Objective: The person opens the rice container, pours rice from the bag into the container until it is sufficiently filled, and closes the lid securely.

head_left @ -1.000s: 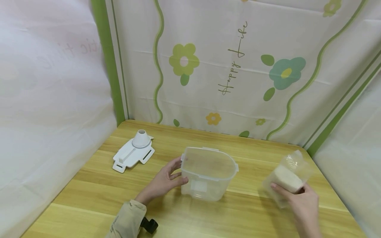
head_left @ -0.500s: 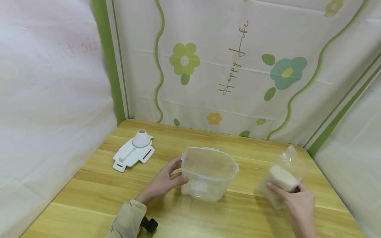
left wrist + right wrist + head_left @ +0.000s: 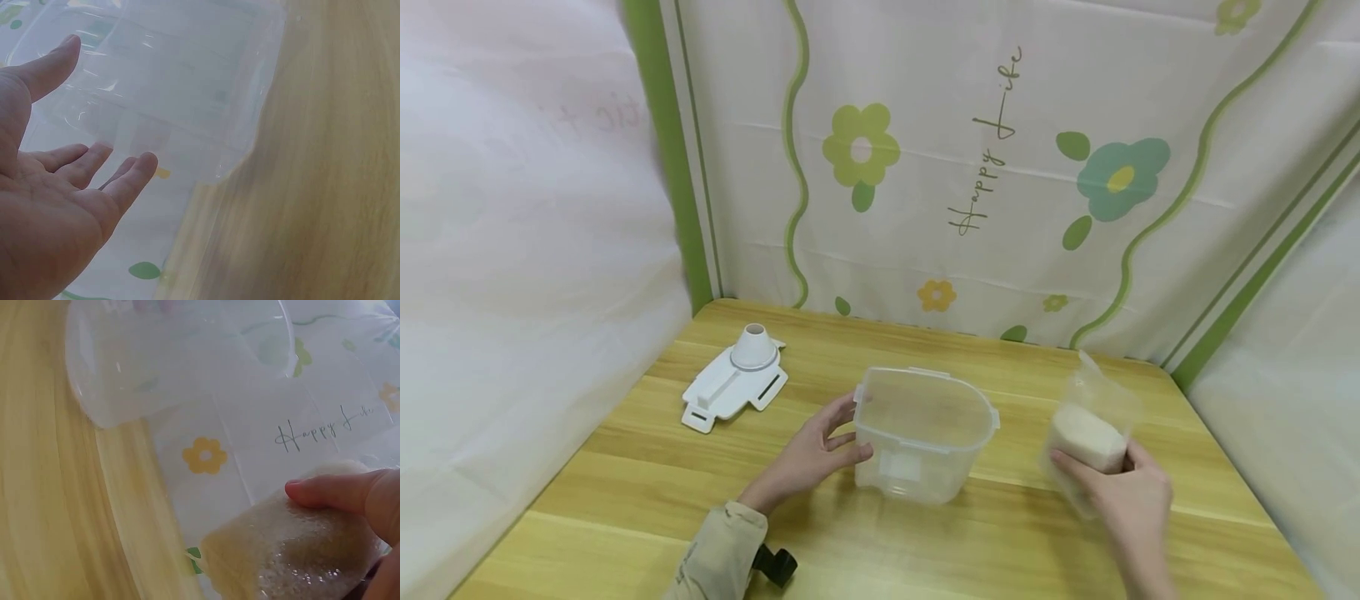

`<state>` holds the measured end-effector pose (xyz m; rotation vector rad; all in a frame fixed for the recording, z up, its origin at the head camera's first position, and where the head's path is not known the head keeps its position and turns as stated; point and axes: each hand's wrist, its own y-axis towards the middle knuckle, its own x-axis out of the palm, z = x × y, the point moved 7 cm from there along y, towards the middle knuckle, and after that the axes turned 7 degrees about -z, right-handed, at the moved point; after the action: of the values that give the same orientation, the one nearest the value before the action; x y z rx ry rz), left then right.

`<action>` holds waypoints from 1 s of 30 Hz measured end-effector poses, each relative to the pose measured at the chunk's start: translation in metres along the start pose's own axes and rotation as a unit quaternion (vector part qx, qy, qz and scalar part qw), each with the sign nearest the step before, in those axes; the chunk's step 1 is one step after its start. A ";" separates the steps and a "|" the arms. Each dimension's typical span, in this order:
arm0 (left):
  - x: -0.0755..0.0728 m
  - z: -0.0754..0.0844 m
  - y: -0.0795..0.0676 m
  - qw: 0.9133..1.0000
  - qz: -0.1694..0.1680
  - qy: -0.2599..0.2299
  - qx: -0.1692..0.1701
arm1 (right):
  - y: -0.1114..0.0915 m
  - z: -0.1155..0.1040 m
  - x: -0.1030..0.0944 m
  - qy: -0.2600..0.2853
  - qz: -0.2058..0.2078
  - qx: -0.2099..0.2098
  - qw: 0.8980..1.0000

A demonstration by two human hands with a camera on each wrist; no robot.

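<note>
A clear plastic container (image 3: 940, 475) stands upright on the table, its top uncovered and its inside without contents. My left hand (image 3: 812, 454) rests at its left side, the thumb toward the front and the other fingers behind. In the left wrist view those fingers (image 3: 134, 178) are spread and fairly straight beside the see-through wall. To the right of the container, my right hand (image 3: 1131, 492) grips a clear bag of rice (image 3: 1086, 437) around its filled part. The bag's slack upper end points up, and the thumb presses the near face of the rice bag (image 3: 281, 550).
A white lid (image 3: 722, 392) with a cone-shaped spout lies on the wooden table (image 3: 625, 475) at the back left. White curtains with printed flowers (image 3: 861, 146) close off the back and sides. A black strap piece (image 3: 775, 567) shows under my left sleeve.
My right hand has carried the bag of rice leftward, closer to the container, and the bag has turned more upright. My left hand and the container have stayed in place.
</note>
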<state>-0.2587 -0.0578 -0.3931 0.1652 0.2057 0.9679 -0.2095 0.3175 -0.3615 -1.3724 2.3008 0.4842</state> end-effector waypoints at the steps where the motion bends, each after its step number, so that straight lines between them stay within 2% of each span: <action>1: -0.001 -0.003 0.001 1.000 0.001 0.000 0.000 | -0.001 -0.003 0.000 -0.006 0.003 -0.006 1.000; 3: -0.002 -0.007 0.001 1.000 0.001 0.000 0.000 | -0.002 -0.010 0.001 -0.015 0.008 -0.020 1.000; 6: -0.001 -0.001 0.001 1.000 0.000 -0.003 0.001 | -0.003 -0.019 0.004 -0.025 0.013 -0.042 0.999; 12: 0.002 0.014 -0.002 1.000 -0.002 -0.003 -0.007 | -0.011 -0.044 0.007 -0.040 0.042 -0.132 0.990; 18: 0.002 0.015 -0.002 1.000 -0.002 0.006 -0.011 | -0.022 -0.075 0.008 -0.064 0.084 -0.234 0.966; 23: 0.002 0.014 -0.002 1.000 -0.002 0.007 -0.016 | -0.026 -0.098 0.013 -0.087 0.100 -0.309 0.942; 25: 0.002 0.014 -0.002 1.000 -0.002 0.007 -0.017 | -0.027 -0.104 0.016 -0.100 0.103 -0.329 0.933; 30: 0.001 0.014 -0.002 1.000 0.002 0.010 -0.013 | -0.029 -0.115 0.021 -0.126 0.113 -0.352 0.921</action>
<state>-0.2533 -0.0583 -0.3799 0.1322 0.2109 0.9758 -0.2126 0.2315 -0.2765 -1.2165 2.1533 1.5844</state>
